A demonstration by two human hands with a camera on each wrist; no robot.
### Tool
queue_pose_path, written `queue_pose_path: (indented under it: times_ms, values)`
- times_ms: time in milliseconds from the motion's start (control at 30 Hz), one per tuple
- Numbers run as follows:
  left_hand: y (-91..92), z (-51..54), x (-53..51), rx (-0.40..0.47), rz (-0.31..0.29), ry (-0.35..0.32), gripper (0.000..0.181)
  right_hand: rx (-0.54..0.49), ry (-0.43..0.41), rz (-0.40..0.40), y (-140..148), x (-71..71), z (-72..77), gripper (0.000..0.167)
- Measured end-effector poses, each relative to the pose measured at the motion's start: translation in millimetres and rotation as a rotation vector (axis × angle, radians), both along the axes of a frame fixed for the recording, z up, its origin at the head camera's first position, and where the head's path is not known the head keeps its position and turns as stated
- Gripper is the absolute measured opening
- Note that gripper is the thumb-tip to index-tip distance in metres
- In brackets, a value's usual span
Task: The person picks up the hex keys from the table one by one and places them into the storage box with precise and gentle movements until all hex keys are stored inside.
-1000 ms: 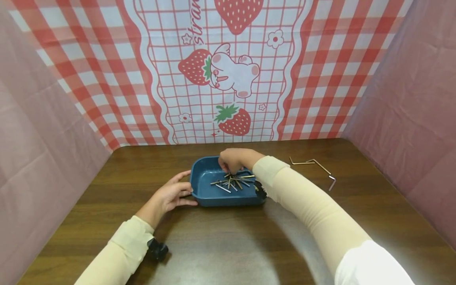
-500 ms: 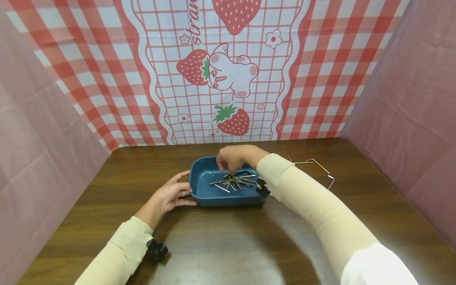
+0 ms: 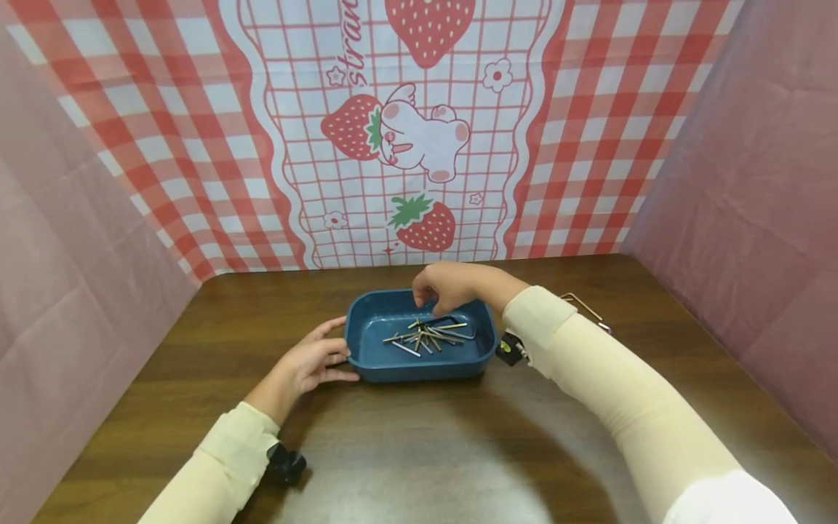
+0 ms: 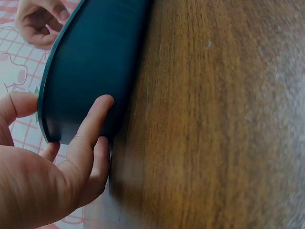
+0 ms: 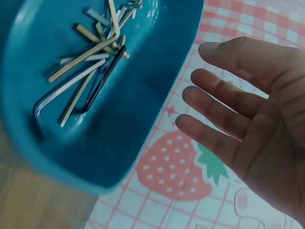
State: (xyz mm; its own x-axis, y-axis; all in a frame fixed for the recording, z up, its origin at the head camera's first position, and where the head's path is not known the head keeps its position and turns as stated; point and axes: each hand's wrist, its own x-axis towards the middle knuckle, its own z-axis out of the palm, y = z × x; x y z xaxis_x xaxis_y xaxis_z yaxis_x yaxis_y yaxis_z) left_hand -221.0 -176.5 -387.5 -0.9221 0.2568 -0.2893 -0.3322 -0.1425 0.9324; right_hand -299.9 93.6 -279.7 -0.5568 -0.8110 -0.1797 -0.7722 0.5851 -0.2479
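A blue rectangular container (image 3: pixel 419 372) sits on the table, holding a loose pile of Allen keys (image 3: pixel 425 336) in gold, silver and black. My left hand (image 3: pixel 310 362) holds the container's left end. In the left wrist view, one finger (image 4: pixel 90 129) presses on the outer wall and another touches the rim. My right hand (image 3: pixel 452 285) hovers over the container's far right side, above the pile. In the right wrist view its fingers are relaxed and spread, with nothing held, beside the bent Allen keys (image 5: pixel 90 62).
More Allen keys (image 3: pixel 585 306) lie on the brown wooden table (image 3: pixel 406 451) at the right, partly hidden behind my right sleeve. A red-checked strawberry cloth (image 3: pixel 425 145) hangs behind the table. Pink cloth (image 3: pixel 740 182) hangs at both sides.
My right hand has lifted from the Allen key pile and shifted right, its fingers now loosened. The left hand stays at the container's end. The pile is more visible.
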Motion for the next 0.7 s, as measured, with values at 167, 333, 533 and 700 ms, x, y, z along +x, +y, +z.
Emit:
queue_pose_path:
  times_ms: [167, 333, 533, 700]
  values:
    - [0.7, 0.8, 0.7, -0.004, 0.004, -0.01, 0.08, -0.063, 0.088, -0.038, 20, 7.3, -0.4, 0.021]
    - [0.6, 1.1, 0.7, -0.001, 0.002, -0.007, 0.081, -0.166, 0.205, -0.051, 39, 15.0, -4.1, 0.018]
    - [-0.8, -0.2, -0.2, -0.001, -0.002, -0.004, 0.081, -0.257, 0.277, -0.101, 57, 27.2, -7.1, 0.019]
    - [-0.5, -0.5, -0.7, -0.001, -0.006, -0.008, 0.08, -0.289, 0.325, -0.131, 73, 38.6, -11.4, 0.026]
